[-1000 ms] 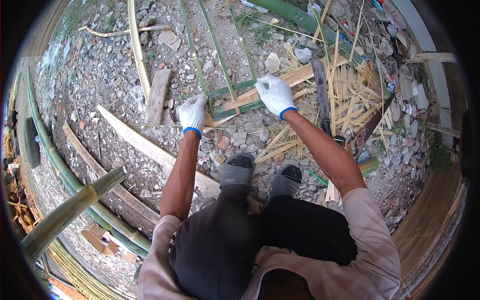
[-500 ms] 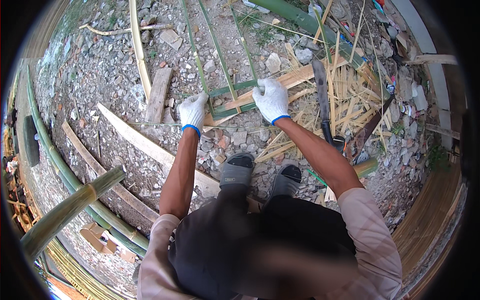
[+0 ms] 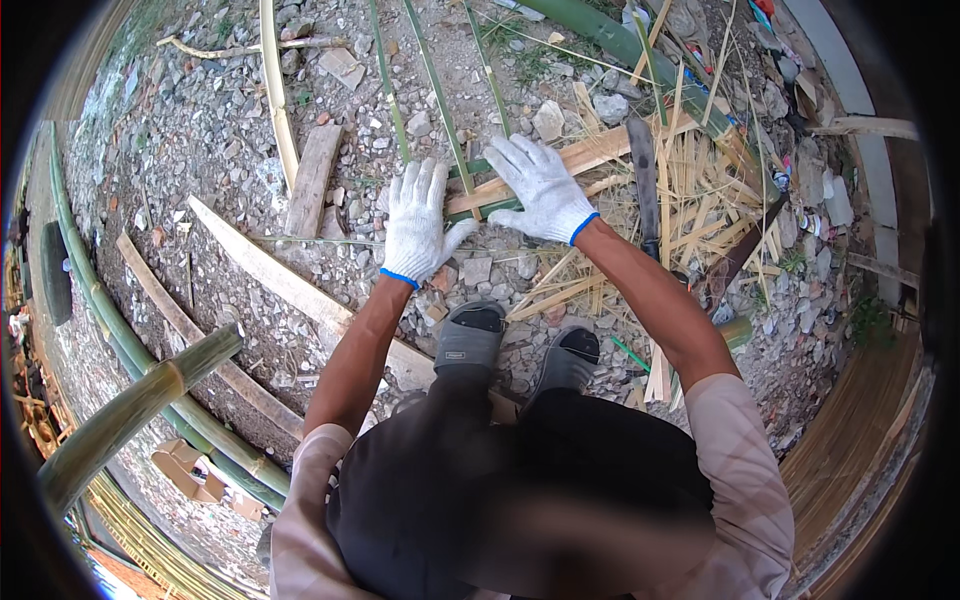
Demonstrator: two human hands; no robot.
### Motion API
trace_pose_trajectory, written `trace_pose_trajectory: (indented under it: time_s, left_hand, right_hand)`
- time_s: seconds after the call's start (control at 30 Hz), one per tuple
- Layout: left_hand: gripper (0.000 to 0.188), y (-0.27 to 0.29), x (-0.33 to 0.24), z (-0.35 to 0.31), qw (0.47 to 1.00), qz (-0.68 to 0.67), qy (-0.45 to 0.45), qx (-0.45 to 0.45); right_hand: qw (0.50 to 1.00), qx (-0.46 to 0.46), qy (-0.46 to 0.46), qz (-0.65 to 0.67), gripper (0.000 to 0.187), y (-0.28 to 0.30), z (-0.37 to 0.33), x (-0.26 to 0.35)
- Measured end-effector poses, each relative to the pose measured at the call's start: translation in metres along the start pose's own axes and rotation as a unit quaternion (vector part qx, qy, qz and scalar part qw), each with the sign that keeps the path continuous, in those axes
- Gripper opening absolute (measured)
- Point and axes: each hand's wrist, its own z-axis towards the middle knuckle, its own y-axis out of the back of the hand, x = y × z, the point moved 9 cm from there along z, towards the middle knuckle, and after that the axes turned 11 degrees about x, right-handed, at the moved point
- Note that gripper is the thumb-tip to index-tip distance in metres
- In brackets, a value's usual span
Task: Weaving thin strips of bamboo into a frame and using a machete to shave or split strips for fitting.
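Both my hands wear white knit gloves with blue cuffs. My left hand (image 3: 418, 222) lies palm down with fingers stretched out, over the left ends of the crossing bamboo strips. My right hand (image 3: 540, 190) lies flat opposite, fingers spread, on the right ends. Between them show parts of two short green cross strips (image 3: 484, 209). Three long thin bamboo strips run away from me: a left one (image 3: 388, 90), a middle one (image 3: 437, 92) and a right one (image 3: 487, 75). A pale split bamboo piece (image 3: 610, 150) lies under the crossing. My palms hide the outer crossings.
A dark-bladed machete (image 3: 643, 180) rests right of my right hand, on a heap of pale shavings (image 3: 695, 190). A thick green bamboo pole (image 3: 610, 45) lies beyond. Left are a short wood board (image 3: 316, 182), a curved slat (image 3: 270, 268) and a raised bamboo pole (image 3: 140, 410).
Both hands have gone from closed pinches at the strips' corners to open, flat palms over the crossings. My left hand has shifted slightly right.
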Motion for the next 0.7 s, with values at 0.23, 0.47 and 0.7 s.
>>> trace_pose_trajectory:
  time_s: [0.23,0.47,0.7]
  left_hand:
    - [0.101,-0.016,0.002,0.015,0.999,0.006,-0.018,0.038]
    - [0.103,-0.021,0.004,0.017,0.997,0.005,-0.019,0.073]
    - [0.097,-0.023,0.002,0.018,0.998,0.005,-0.015,0.069]
  right_hand:
    - [0.995,0.023,0.063,-0.069,0.095,-0.026,0.003,0.000]
    - [0.994,0.021,0.077,-0.076,0.086,-0.024,0.007,0.004]
    - [0.994,-0.012,0.103,-0.023,0.081,-0.030,0.001,0.002]
